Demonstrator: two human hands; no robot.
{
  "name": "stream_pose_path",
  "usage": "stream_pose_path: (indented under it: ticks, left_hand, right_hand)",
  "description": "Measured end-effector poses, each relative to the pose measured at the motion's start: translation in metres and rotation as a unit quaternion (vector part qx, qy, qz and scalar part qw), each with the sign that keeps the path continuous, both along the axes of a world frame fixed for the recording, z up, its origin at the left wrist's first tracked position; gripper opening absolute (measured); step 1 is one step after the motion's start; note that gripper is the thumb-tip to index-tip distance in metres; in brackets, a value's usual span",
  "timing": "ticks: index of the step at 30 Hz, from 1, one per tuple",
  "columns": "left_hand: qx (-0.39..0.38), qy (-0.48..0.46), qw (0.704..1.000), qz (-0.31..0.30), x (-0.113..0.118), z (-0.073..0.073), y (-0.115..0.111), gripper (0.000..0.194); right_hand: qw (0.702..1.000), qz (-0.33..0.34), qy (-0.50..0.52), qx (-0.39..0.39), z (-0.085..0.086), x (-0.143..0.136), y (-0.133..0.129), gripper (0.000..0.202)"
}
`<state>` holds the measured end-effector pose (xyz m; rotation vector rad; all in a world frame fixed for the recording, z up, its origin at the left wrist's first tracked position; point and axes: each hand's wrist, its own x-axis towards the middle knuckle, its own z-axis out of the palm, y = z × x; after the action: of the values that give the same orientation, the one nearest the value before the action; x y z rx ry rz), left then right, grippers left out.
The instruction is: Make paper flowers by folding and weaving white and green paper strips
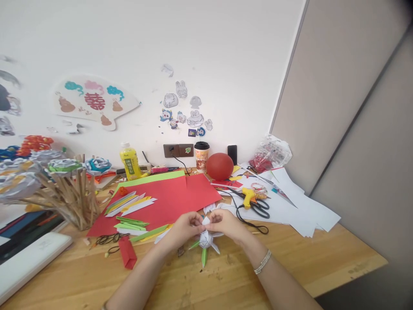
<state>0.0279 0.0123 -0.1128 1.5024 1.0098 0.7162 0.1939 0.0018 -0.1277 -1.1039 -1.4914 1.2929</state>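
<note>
Between my hands, just above the wooden table, is a folded paper flower (205,239) with a white centre and white and green pointed strips sticking out. My left hand (188,227) pinches its far side from the left. From the right, my right hand (225,224) pinches the same part, where a white paper tip shows between the fingers. Left of my hands lie folded paper strips (132,224) in green, white and yellow. More folded strips (130,203) rest on a red paper sheet (174,196).
A yellow glue gun (249,198) and black-handled scissors (260,209) lie on white paper at right. Behind stand a red balloon (220,166), a lidded cup (201,157) and a yellow bottle (130,162). At left are paper flowers on sticks (77,193) and a red paper box (127,253).
</note>
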Motion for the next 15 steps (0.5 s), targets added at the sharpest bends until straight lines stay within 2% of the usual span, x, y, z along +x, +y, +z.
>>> stream_pose_path:
  ticks: [4,8,11,15]
  left_hand:
    - [-0.006,0.017,1.000,0.011,-0.0014,-0.0021,0.0003,0.030]
    - [-0.006,0.011,1.000,0.008,-0.0036,-0.0054,0.0032,0.030]
    - [-0.041,0.004,0.999,-0.001,-0.0049,-0.0061,0.0036,0.030]
    - [-0.066,0.020,0.998,0.007,-0.0041,-0.0066,0.0017,0.029]
  right_hand:
    - [1.000,0.000,0.014,-0.004,-0.0042,-0.0031,0.0009,0.022]
    - [0.997,0.006,0.047,-0.064,-0.0050,-0.0048,0.0006,0.026]
    - [0.993,0.031,0.076,-0.089,-0.0040,-0.0051,0.0002,0.027]
    - [0.998,0.025,0.037,-0.036,-0.0070,-0.0064,0.0013,0.019]
